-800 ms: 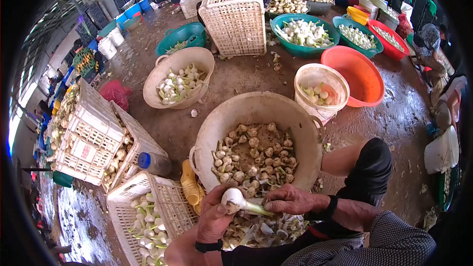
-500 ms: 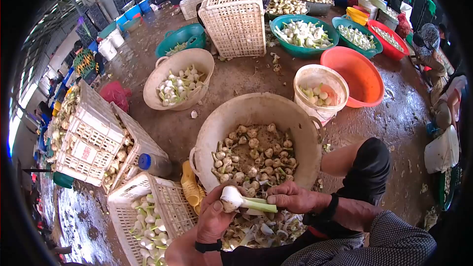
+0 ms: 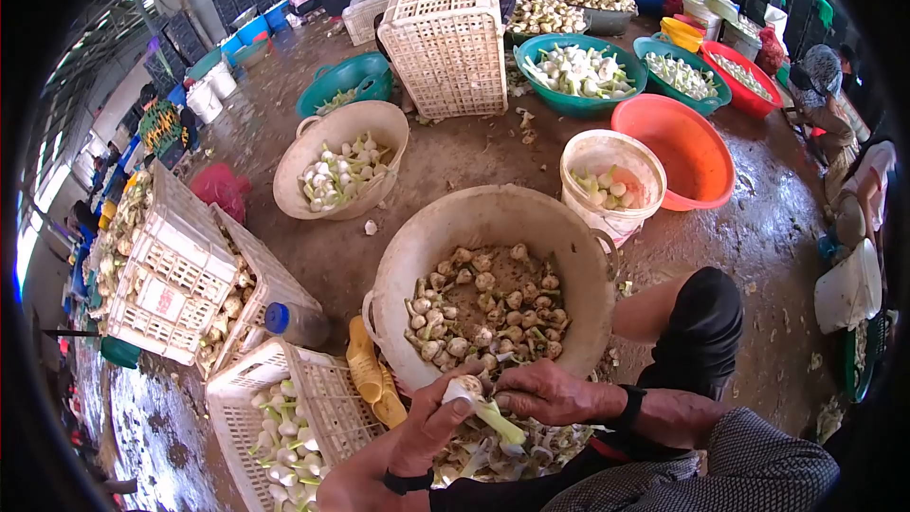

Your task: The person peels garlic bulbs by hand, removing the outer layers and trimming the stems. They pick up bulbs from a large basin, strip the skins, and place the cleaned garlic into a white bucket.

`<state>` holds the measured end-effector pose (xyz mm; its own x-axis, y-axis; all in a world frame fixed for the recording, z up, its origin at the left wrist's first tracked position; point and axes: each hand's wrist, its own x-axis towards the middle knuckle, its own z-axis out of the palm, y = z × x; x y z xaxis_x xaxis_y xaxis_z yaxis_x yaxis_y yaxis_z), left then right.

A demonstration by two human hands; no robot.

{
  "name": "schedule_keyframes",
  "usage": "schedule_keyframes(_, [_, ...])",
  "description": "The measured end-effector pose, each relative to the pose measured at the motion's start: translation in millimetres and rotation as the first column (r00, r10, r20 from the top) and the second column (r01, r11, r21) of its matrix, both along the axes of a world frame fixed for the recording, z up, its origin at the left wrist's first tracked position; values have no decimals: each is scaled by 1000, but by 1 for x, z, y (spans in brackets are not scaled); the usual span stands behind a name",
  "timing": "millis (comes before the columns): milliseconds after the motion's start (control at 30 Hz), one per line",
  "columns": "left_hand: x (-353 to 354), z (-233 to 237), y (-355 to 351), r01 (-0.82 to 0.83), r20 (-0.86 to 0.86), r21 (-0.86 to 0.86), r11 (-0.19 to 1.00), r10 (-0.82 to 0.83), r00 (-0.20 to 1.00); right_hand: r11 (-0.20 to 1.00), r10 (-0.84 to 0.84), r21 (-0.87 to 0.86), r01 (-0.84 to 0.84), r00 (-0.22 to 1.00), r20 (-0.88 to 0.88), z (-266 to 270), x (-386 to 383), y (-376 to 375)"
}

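Low in the head view, a fresh garlic bulb with a pale green stem lies in my left hand, whose fingers are closed around it. The stem points down and to the right. My right hand is closed beside the bulb, its thumb and curled fingers against the garlic's upper right side; what they pinch is hidden. Just beyond both hands stands a large beige tub with many unpeeled garlic bulbs. Peeled skins and trimmings are heaped beneath my hands.
At left, a white crate of cleaned garlic stands by yellow sandals and a blue-capped jar. Ahead are a beige basin, a white bucket, an orange basin and an upright crate. Other people sit around.
The garlic has tipped, its stem swinging from pointing right to down-right. My right hand has moved from the stem up to the bulb. The left hand has turned with it.
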<state>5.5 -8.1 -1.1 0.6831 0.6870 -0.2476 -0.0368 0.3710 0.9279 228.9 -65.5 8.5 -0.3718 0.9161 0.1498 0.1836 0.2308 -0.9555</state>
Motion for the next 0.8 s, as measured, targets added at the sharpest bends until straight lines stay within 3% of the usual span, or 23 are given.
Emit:
schedule_keyframes(133, [0,5,1,15,-22,7,1000,-15,1000,989,-115,113,96,979,170,-17,-1,1])
schedule_keyframes(200, [1,4,1,40,-17,55,998,-39,999,947,-262,258,192,925,274,-30,5,8])
schedule_keyframes(333, [8,14,0,129,-138,83,988,-116,984,923,-319,318,215,890,325,-39,6,13])
schedule_keyframes(400, [3,11,1,168,-95,49,985,-163,982,903,-361,368,223,857,368,-45,5,14])
schedule_keyframes(567, [2,16,-1,239,-77,-2,971,-238,968,894,-408,371,250,799,443,-75,9,18])
schedule_keyframes(633, [-1,23,-2,280,49,-173,944,-276,960,895,-406,371,248,798,446,-83,10,19])
schedule_keyframes(733, [-11,32,2,417,173,-172,892,-389,905,890,-449,329,317,738,504,-93,18,18])
schedule_keyframes(767, [-12,29,1,416,174,-172,893,-388,905,941,-336,222,256,790,513,-93,22,17])
schedule_keyframes(800, [-11,22,-3,302,220,-214,929,-255,941,977,-212,111,180,833,512,-91,24,17])
